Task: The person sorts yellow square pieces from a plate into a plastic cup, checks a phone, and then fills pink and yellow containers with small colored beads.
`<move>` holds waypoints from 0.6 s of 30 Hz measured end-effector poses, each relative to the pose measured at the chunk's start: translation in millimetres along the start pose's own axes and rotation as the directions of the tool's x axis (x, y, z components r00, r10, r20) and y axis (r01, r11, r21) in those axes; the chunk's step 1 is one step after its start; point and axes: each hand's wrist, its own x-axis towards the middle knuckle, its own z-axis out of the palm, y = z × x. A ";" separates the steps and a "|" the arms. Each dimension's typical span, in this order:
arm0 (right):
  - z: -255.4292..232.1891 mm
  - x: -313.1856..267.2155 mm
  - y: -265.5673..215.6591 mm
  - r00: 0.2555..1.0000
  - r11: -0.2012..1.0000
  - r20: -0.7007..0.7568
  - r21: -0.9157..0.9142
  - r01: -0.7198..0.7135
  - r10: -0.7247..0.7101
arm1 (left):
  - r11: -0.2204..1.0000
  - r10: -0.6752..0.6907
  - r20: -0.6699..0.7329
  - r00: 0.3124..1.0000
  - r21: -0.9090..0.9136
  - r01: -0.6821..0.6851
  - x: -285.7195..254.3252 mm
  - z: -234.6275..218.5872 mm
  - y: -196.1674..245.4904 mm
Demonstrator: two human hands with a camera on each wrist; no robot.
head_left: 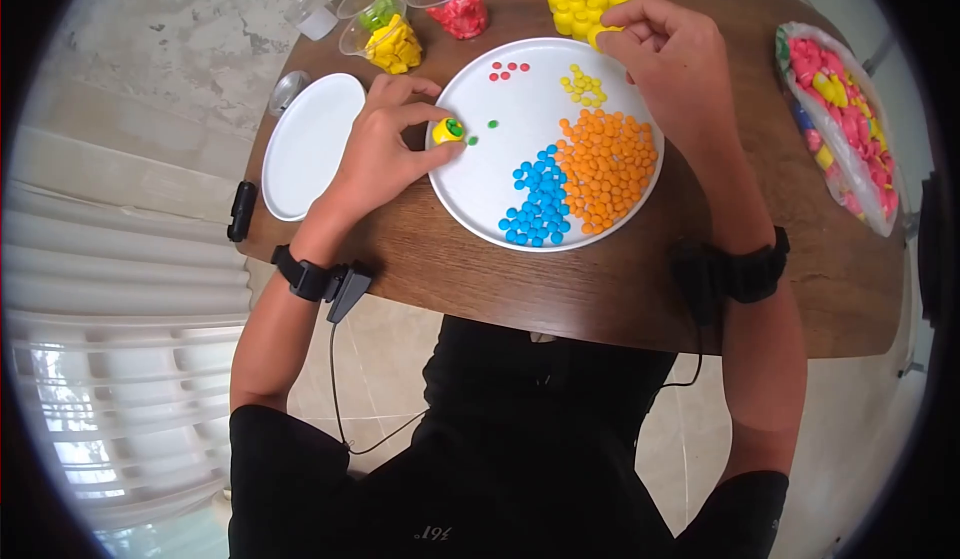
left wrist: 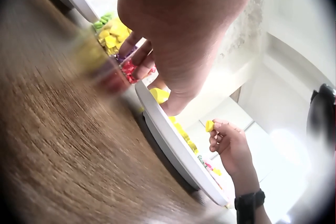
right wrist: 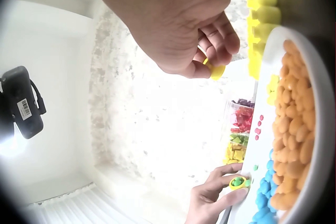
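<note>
My left hand (head_left: 385, 144) pinches a small yellow bottle (head_left: 440, 135) by its sides at the left rim of the large white plate (head_left: 465, 184). Green candies show in its uncapped mouth, which faces right. Two loose green candies (head_left: 493, 124) lie on the plate just beside it. Above the plate's far right rim, my right hand (head_left: 675, 59) pinches a small yellow piece (right wrist: 216, 71) between thumb and fingers; whether it is a cap or a bottle I cannot tell. It is raised close to a cluster of yellow bottles (head_left: 575, 4).
Orange candies (head_left: 608, 174), blue candies (head_left: 538, 199), yellow candies (head_left: 582, 86) and red candies (head_left: 508, 69) lie grouped on the plate. Clear cups with yellow pieces (head_left: 394, 44) and red pieces (head_left: 460, 16) stand behind. An oval white plate (head_left: 312, 149) lies left, a filled plastic bag (head_left: 840, 124) right.
</note>
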 end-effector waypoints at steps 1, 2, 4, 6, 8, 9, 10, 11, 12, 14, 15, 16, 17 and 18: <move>0.0 -0.2 0.1 1.000 1.000 0.000 -0.003 0.000 0.000 | 1.000 0.005 0.017 1.000 0.019 -0.005 0.6 -1.7 0.0; 0.2 -0.7 -1.6 1.000 1.000 0.000 0.002 -0.003 0.003 | 0.999 0.010 0.035 0.999 0.032 -0.011 1.2 -1.6 0.0; 0.4 -1.8 -5.1 1.000 1.000 -0.018 -0.011 0.009 -0.009 | 0.995 0.026 0.075 0.997 0.095 -0.033 3.5 -6.9 2.4; 2.4 -1.6 -3.0 0.999 0.999 -0.021 -0.009 0.032 -0.033 | 0.987 0.037 0.112 0.993 0.154 -0.054 7.2 -14.3 6.1; 2.8 -1.2 -3.3 0.998 0.998 -0.022 -0.008 0.061 -0.061 | 0.932 0.180 0.206 0.962 0.275 -0.234 13.1 -20.8 10.8; 2.8 -1.1 -4.4 0.999 0.999 -0.017 -0.010 0.047 -0.047 | 0.934 0.177 0.205 0.963 0.275 -0.230 16.1 -23.3 13.5; 2.9 -1.2 -5.1 0.999 0.999 -0.013 -0.012 0.037 -0.037 | 0.900 0.204 0.259 0.944 0.329 -0.285 18.9 -25.2 16.1; 2.8 -1.2 -5.4 0.999 0.999 -0.010 -0.011 0.038 -0.039 | 0.860 0.226 0.316 0.921 0.379 -0.341 21.6 -27.1 19.0; 2.7 -0.6 -5.4 0.999 0.999 -0.013 -0.008 0.038 -0.038 | 0.861 0.223 0.315 0.922 0.381 -0.338 24.8 -28.5 21.8; 2.3 -0.1 -7.5 0.999 0.999 -0.016 -0.002 0.040 -0.040 | 0.769 0.275 0.404 0.872 0.452 -0.452 31.2 -29.9 28.5; 1.6 -0.1 -10.2 0.999 0.999 -0.022 0.003 0.039 -0.039 | 0.769 0.273 0.404 0.873 0.454 -0.451 34.3 -30.0 33.0; 0.9 -0.2 -12.1 0.999 0.999 -0.028 0.007 0.038 -0.037 | 0.733 0.273 0.448 0.851 0.476 -0.486 37.5 -29.7 37.9; 0.6 -0.5 -13.0 0.999 0.999 -0.028 0.008 0.040 -0.039 | 0.694 0.272 0.490 0.829 0.497 -0.521 40.1 -29.1 41.3; 0.3 -0.6 -13.8 0.999 0.999 -0.031 0.012 0.031 -0.030 | 0.693 0.272 0.489 0.829 0.498 -0.521 42.9 -29.0 42.9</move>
